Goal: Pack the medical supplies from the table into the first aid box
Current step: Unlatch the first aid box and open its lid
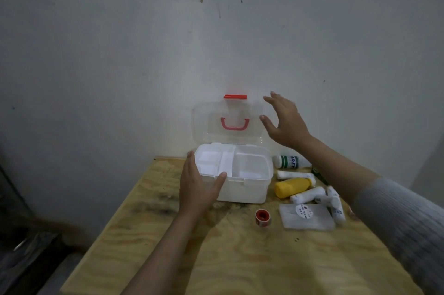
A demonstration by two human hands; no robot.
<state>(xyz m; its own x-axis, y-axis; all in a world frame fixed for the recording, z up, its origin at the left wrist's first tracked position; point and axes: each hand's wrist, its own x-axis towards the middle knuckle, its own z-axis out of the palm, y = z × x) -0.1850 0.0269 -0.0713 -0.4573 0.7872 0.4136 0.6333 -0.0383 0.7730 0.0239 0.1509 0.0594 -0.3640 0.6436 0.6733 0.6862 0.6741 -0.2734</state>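
Note:
The white first aid box (242,190) stands open on the wooden table (216,258), its clear lid (204,122) with red handle upright against the wall. A white divided tray sits in its top. My left hand (199,186) grips the box's front left corner, thumb on the tray rim. My right hand (286,122) hovers with fingers spread beside the lid's right edge, holding nothing. To the right of the box lie a yellow bottle (292,187), a white bottle with a green label (289,161), several white bandage rolls (307,195), a clear flat case (306,216) and a red tape roll (262,216).
A stained white wall rises right behind the table. The table's left edge drops to a dark floor with grey objects. A dark green item (319,174) lies partly hidden under my right forearm.

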